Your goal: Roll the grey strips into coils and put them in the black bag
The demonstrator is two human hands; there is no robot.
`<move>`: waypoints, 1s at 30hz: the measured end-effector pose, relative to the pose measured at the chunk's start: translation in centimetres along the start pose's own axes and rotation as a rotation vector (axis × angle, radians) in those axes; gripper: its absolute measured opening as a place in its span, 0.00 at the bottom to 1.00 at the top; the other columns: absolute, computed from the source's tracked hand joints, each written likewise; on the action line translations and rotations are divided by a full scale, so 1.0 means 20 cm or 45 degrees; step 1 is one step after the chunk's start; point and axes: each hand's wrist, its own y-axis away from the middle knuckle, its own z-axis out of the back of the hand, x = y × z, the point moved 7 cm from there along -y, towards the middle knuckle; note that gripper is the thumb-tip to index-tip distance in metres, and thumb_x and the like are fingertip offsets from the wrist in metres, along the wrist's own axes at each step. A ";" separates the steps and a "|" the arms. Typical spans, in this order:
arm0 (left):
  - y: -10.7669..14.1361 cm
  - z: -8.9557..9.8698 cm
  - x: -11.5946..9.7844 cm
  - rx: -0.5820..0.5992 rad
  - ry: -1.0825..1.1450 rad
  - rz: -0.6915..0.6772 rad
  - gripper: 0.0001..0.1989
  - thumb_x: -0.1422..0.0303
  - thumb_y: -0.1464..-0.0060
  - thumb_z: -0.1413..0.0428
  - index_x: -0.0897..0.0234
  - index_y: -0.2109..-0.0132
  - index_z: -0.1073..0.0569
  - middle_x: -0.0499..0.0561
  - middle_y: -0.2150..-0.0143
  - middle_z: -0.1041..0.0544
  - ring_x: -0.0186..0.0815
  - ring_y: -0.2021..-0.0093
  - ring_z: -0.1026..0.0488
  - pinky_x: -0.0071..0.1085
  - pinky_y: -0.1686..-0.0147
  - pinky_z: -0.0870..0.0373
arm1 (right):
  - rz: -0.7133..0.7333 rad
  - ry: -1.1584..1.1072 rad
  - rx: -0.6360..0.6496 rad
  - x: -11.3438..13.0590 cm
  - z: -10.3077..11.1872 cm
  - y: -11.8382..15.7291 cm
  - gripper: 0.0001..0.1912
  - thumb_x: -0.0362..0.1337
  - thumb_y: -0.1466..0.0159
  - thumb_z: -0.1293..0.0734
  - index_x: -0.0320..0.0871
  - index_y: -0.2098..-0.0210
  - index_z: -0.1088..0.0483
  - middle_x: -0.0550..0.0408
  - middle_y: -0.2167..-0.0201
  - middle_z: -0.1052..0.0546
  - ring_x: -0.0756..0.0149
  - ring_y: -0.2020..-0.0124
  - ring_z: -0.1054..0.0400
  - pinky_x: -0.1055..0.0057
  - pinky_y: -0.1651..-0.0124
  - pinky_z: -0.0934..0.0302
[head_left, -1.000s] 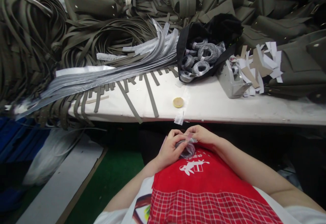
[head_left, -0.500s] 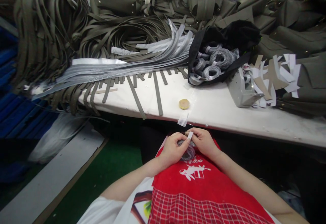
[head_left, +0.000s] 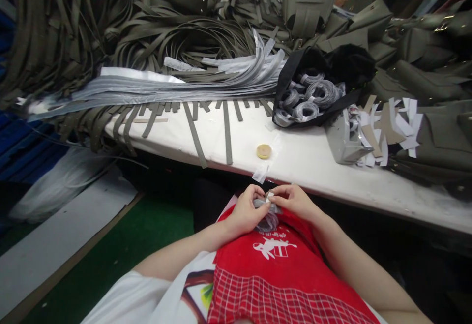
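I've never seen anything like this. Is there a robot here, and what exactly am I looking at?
There is no machine here, just a person's two bare hands. Every picture comes from one camera worn on the head, looking forward and down. The left hand holds a grey coil by the red apron; the right hand touches a small white strip. On the white table lie dark straps, a black bag with more coils inside, a yellow disc and a grey box.

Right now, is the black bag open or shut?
Open: the black bag has its mouth gaping, with coils showing inside.
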 end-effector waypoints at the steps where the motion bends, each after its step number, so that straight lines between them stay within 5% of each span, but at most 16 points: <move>1: 0.00 0.00 -0.02 0.015 -0.025 -0.013 0.11 0.68 0.49 0.41 0.63 0.61 0.35 0.45 0.69 0.28 0.28 0.71 0.31 0.25 0.70 0.34 | -0.031 0.002 0.025 0.00 0.00 -0.01 0.19 0.47 0.49 0.26 0.38 0.65 0.21 0.50 0.68 0.18 0.63 0.69 0.27 0.67 0.62 0.34; 11: 0.03 0.01 -0.11 0.120 -0.273 -0.157 0.09 0.67 0.49 0.41 0.63 0.60 0.32 0.47 0.67 0.26 0.32 0.69 0.30 0.27 0.69 0.35 | -0.120 0.086 0.293 0.00 -0.04 -0.07 0.15 0.45 0.51 0.25 0.39 0.74 0.27 0.58 0.78 0.22 0.71 0.78 0.32 0.74 0.72 0.39; 17: 0.01 0.04 -0.07 0.204 -0.404 -0.084 0.11 0.65 0.52 0.39 0.63 0.62 0.29 0.47 0.70 0.25 0.34 0.71 0.29 0.30 0.70 0.33 | 0.259 0.868 0.073 0.18 -0.08 0.01 0.07 0.36 0.40 0.35 0.43 0.70 0.25 0.54 0.72 0.20 0.65 0.71 0.28 0.68 0.65 0.34; 21: -0.05 0.05 0.04 0.367 0.096 0.224 0.16 0.59 0.53 0.38 0.68 0.62 0.26 0.49 0.76 0.25 0.34 0.76 0.28 0.30 0.73 0.31 | 0.605 1.208 0.040 0.24 -0.19 0.12 0.18 0.36 0.35 0.39 0.41 0.48 0.30 0.44 0.50 0.24 0.55 0.49 0.30 0.56 0.45 0.35; 25: -0.14 0.05 -0.02 0.417 0.572 0.285 0.24 0.60 0.62 0.32 0.70 0.58 0.24 0.51 0.70 0.22 0.31 0.73 0.27 0.29 0.69 0.28 | 0.782 1.246 -0.171 0.22 -0.22 0.19 0.28 0.32 0.36 0.39 0.38 0.37 0.42 0.39 0.38 0.35 0.52 0.37 0.42 0.50 0.36 0.43; 28: -0.19 0.02 -0.11 0.412 0.603 0.272 0.24 0.60 0.60 0.32 0.70 0.57 0.24 0.49 0.73 0.24 0.28 0.77 0.30 0.26 0.72 0.31 | 0.862 1.197 -0.233 0.26 -0.14 0.23 0.30 0.31 0.37 0.39 0.41 0.36 0.44 0.41 0.37 0.36 0.53 0.35 0.45 0.51 0.35 0.44; 30: -0.21 0.00 -0.15 0.412 0.554 0.267 0.26 0.59 0.61 0.31 0.70 0.56 0.25 0.49 0.73 0.23 0.27 0.78 0.31 0.24 0.75 0.34 | 0.908 1.150 -0.311 0.34 0.03 0.26 0.26 0.32 0.37 0.38 0.44 0.39 0.38 0.44 0.40 0.32 0.56 0.38 0.40 0.54 0.37 0.41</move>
